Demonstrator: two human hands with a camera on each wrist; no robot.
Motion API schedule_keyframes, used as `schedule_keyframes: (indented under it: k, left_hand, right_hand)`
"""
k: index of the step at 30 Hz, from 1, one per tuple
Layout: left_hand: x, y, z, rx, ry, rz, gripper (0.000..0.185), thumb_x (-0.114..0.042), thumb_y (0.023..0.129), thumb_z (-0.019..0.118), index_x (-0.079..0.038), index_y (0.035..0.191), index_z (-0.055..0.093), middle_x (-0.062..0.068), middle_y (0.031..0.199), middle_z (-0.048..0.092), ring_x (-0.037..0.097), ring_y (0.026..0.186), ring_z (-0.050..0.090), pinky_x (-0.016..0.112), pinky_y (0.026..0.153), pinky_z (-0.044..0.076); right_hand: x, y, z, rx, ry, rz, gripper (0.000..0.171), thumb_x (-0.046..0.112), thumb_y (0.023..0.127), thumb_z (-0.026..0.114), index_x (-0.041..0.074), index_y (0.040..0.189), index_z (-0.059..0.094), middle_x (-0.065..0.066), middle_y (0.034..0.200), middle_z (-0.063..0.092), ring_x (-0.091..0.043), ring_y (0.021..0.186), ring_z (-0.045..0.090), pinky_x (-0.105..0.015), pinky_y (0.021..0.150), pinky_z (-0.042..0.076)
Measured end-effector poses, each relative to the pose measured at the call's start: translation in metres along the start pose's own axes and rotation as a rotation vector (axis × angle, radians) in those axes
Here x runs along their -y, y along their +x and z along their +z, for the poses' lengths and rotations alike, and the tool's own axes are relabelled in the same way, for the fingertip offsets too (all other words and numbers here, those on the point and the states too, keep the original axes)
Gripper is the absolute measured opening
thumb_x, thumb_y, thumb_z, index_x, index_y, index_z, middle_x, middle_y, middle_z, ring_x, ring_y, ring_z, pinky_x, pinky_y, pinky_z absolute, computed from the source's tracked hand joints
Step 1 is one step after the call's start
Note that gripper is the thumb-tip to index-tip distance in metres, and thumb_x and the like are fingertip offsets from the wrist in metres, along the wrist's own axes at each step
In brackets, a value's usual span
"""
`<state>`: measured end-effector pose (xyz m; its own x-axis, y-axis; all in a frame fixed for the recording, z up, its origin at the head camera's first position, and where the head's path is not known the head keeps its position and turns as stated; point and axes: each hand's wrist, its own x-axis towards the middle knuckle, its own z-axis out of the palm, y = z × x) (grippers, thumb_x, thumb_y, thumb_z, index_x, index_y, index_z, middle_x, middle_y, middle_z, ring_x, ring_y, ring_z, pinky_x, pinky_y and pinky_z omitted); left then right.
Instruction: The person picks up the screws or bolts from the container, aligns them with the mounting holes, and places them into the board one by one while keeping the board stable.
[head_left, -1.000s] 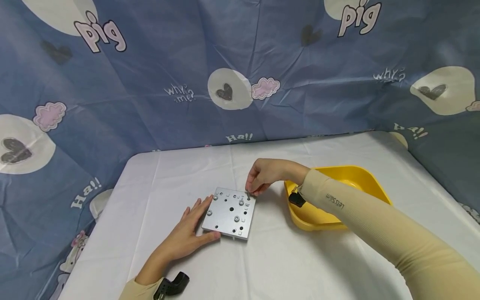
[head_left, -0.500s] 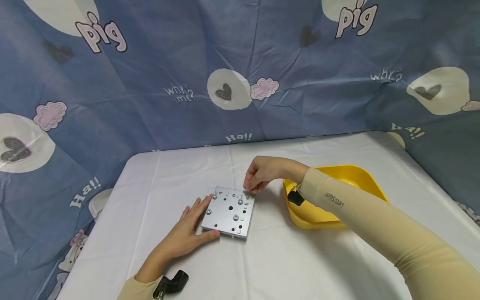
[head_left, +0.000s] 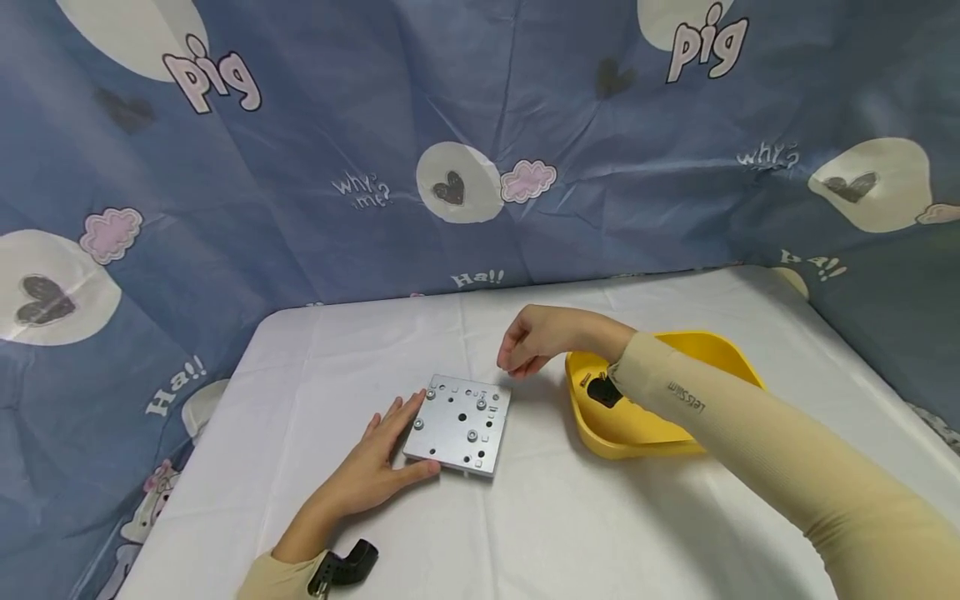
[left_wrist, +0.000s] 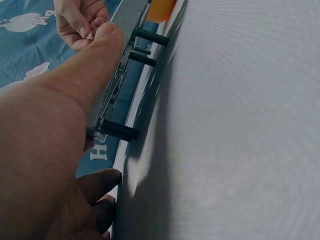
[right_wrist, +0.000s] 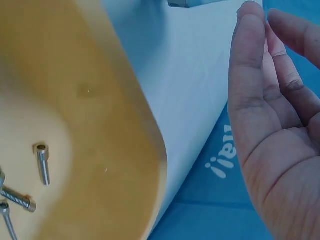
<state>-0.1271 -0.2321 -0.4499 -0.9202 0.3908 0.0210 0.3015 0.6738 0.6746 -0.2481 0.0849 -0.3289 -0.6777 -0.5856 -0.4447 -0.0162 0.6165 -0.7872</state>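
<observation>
Our right hand [head_left: 536, 340] hovers just above the far right corner of the metal plate [head_left: 459, 423], near the middle of the head view; its fingers [right_wrist: 255, 65] are relaxed and nearly straight, and they hold nothing. Our left hand [head_left: 375, 467] lies flat on the table [head_left: 570, 517] at the plate's left edge, thumb [left_wrist: 87, 75] pressed along the near side and fingers straight, bracing rather than gripping.

The plate sits in the centre of the head view, raised off the cloth on the shafts of the screws [left_wrist: 117, 131] that pass through it, as the left wrist view shows. We judge that to be the weak point: on such legs, a push at a corner could tip or slide it, and a flat left hand might not stop that.

The yellow tray [head_left: 600, 433] lies just right of the plate, with loose screws [right_wrist: 43, 164] in its bottom. Our right sleeve [head_left: 750, 450] crosses over its rim, so a careless swing could nudge the tray and scatter them.
</observation>
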Motion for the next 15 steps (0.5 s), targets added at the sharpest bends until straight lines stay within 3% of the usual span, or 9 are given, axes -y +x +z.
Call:
schedule_keyframes:
  k: [15]
  left_hand:
    - [0.004, 0.0, -0.001, -0.003, -0.008, -0.004, 0.101, -0.05, 0.091, 0.083, -0.027, 0.172, 0.027, 0.01, 0.178, 0.03, 0.042, 0.167, 0.019, 0.069, 0.135, 0.003]
  right_hand:
    - [-0.02, -0.018, -0.021, -0.016, 0.056, -0.019, 0.021, 0.007, 0.103, 0.068, -0.007, 0.119, 0.072, -0.002, 0.094, 0.076, -0.011, 0.086, 0.069, -0.024, 0.086, 0.065]
